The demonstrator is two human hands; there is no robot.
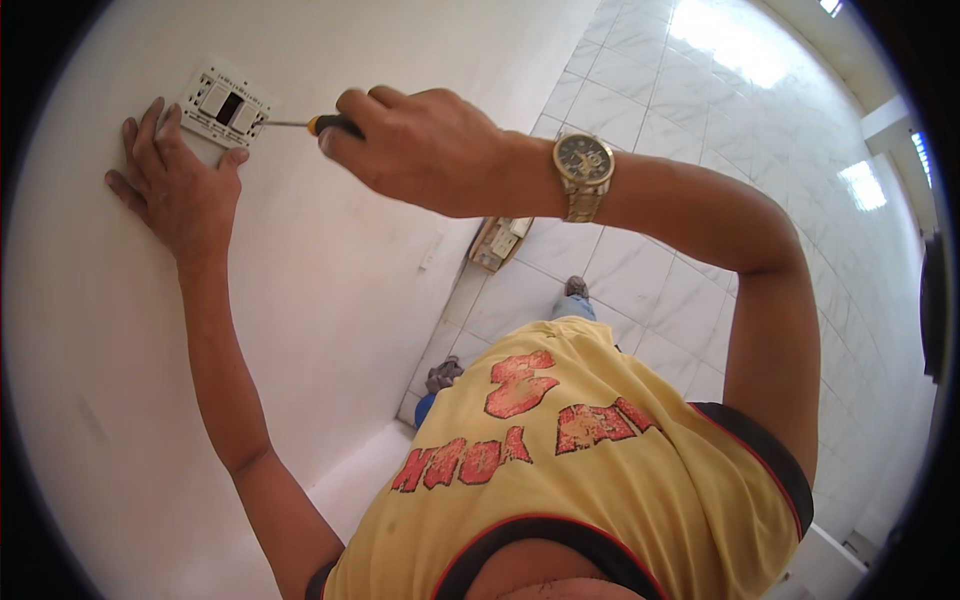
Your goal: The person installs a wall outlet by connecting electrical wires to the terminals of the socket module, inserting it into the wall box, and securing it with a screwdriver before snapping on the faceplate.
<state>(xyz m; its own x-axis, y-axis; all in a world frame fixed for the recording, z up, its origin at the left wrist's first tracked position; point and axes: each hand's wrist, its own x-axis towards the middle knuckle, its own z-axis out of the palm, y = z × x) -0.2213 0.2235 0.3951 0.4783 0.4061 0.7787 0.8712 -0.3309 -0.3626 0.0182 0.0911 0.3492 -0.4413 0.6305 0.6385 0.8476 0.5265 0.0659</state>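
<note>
A white switch plate frame point(211, 128) with light modules and a dark gap in its middle sits on the wall at the upper left. My right hand point(420, 148) is closed round the black and yellow handle of a screwdriver point(290, 124). Its metal shaft points left, and the tip meets the right side of the frame. My left hand point(182, 180) rests against the wall just below the frame, fingers spread, with the thumb and a fingertip close to its lower edge. Whether those fingers touch the frame I cannot tell.
The white wall point(330, 290) fills the left side. On the tiled floor point(650, 280), against the wall's foot, stands a small box point(497, 243) with pale parts in it. A small white fitting point(431, 250) is lower on the wall. My shoes point(576, 287) show below.
</note>
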